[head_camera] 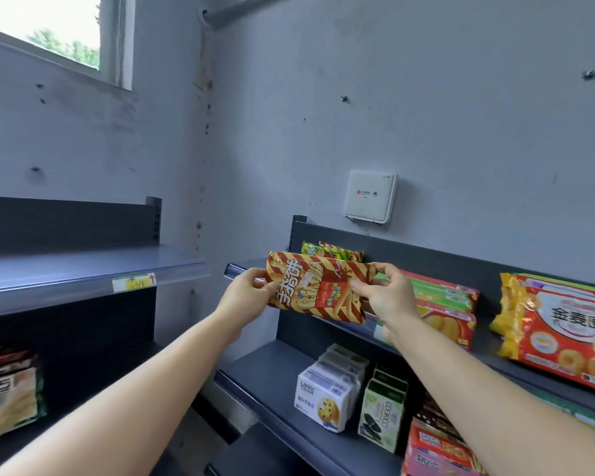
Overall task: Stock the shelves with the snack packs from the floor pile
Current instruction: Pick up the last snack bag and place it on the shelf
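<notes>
At the left end of the top shelf (236,269) of the right-hand rack, a red-and-gold striped snack pack (318,288) is held lengthwise, face toward the camera, its right end tilted a little lower. Whether it touches the shelf cannot be told. The left grip (246,292) pinches the pack's left end, thumb on the front and fingers curled behind. The right grip (383,292) pinches the right end between thumb and fingertips. Just behind the pack, green-and-yellow packs (334,251) stand against the rack's back panel. Beside the right grip lies a stack of red and green packs (443,304), and further right a stack topped by a large red-and-yellow biscuit pack (560,331). On the lower shelf (272,372) stand white cookie boxes (327,389), a green box (383,413) just beside them, and red packs (437,448) near the frame's bottom edge. A left-hand rack (66,269) carries a yellow price tag (133,282), with one pack (7,393) on a shelf below. A white box (370,196) hangs on the grey wall, and a window (49,25) sits at upper left.
</notes>
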Motion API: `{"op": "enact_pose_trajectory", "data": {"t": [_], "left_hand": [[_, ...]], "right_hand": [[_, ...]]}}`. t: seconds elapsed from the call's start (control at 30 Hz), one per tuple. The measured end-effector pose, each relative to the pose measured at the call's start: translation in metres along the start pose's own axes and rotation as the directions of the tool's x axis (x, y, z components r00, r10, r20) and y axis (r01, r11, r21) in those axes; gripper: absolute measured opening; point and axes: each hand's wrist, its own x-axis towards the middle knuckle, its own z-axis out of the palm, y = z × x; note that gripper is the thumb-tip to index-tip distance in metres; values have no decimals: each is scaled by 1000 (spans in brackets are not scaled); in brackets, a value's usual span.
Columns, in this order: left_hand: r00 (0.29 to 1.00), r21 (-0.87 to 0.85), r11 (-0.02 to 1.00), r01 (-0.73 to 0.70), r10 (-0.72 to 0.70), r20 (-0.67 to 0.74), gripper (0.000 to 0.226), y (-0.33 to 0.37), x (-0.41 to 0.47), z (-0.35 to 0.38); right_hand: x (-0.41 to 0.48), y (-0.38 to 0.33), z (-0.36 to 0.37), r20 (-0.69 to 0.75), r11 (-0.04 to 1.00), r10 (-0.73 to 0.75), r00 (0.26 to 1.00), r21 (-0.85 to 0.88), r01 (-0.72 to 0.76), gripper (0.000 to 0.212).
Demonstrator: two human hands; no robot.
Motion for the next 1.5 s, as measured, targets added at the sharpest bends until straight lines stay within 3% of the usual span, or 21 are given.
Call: {"op": "enact_pose_trajectory", "data": {"t": [0.37, 0.6, 0.77, 0.97, 1.07, 1.2, 1.3, 1.4, 1.43, 1.5], "left_hand": [[995, 20, 999, -35, 33, 92, 33, -19, 139, 21], [976, 76, 997, -20, 3, 219, 33, -32, 236, 60], [957, 108, 994, 23, -53, 287, 28, -54, 288, 85], [927, 64, 986, 153, -166, 335, 32, -79, 339, 103], [909, 106, 984, 145, -175, 378, 19, -88, 358, 106], [905, 156, 983, 98, -153, 397, 31, -95, 383, 108], [907, 71, 988, 140, -157, 390, 41, -99, 401, 111], [889, -145, 946, 291, -212, 407, 19, -96, 409, 112], [870, -169, 930, 326, -225, 439, 24, -94, 411, 113], [798, -174, 905, 387, -235, 555, 65, -93, 415, 118]], "right_hand": [[122, 28, 57, -120, 998, -18, 993, -68, 10, 29], [218, 67, 76, -214, 992, 90, 973, -65, -105, 27], [262, 102, 92, -369, 974, 171, 914, -76, -213, 24], [293, 121, 110, -410, 939, 285, 867, -63, -339, 35], [298, 128, 115, -449, 931, 297, 842, -61, -361, 32], [290, 133, 123, -517, 941, 262, 815, -53, -336, 56], [288, 136, 127, -563, 937, 308, 767, 42, -345, 68], [285, 136, 131, -499, 885, 453, 739, 153, -439, 64], [284, 135, 133, -465, 873, 480, 744, 171, -457, 59], [285, 133, 137, -426, 871, 487, 762, 174, -459, 50]]}}
